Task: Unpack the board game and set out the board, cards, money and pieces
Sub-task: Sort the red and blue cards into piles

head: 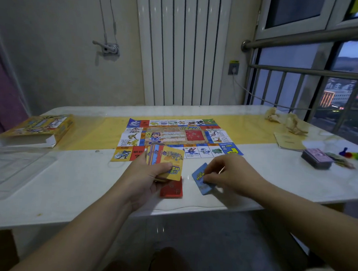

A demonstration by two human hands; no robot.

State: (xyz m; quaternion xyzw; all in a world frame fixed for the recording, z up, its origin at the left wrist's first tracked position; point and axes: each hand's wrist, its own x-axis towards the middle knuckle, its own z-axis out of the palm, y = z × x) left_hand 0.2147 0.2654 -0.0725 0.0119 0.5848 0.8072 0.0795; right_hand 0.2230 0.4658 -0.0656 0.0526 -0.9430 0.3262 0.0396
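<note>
White table top [67, 191] stretches out in front. Nearest, a red pile of cards [172, 190] lies flat, just below the left hand [147, 175], whose fingers curl round a bunch of yellow cards [172, 157]. Beside it the right hand [230, 175] pinches blue cards [198, 175] resting on the table. Behind both hands the board [178, 135] lies open. Far left sits the yellow box [37, 128]; what is in it is hidden.

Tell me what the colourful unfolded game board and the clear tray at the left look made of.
Colourful unfolded game board: probably thin printed paper; fold creases show. Clear tray: likely glossy transparent plastic; the white table shows through.
</note>
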